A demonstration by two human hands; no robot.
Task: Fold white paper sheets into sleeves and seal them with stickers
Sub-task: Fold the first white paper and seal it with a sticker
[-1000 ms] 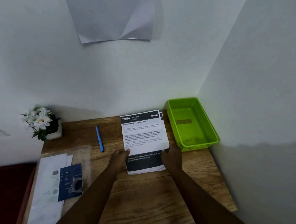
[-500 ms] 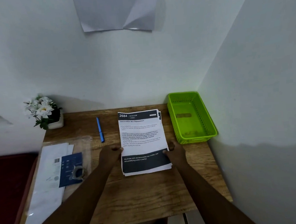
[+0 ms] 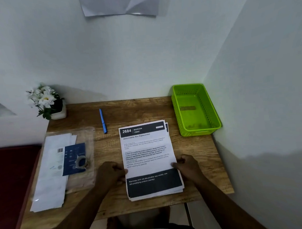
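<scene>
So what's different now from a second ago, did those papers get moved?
Yes. The stack of printed white paper sheets has been drawn toward the near edge of the wooden table, away from the wall. The left hand and right hand slid back with it and still pinch its side edges. The blue pen, green plastic basket, white flowers and clear plastic packet stayed put.

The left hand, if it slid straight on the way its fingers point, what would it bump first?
The left hand points right, so it would push into the stack of printed sheets, whose left edge it already touches.
</scene>
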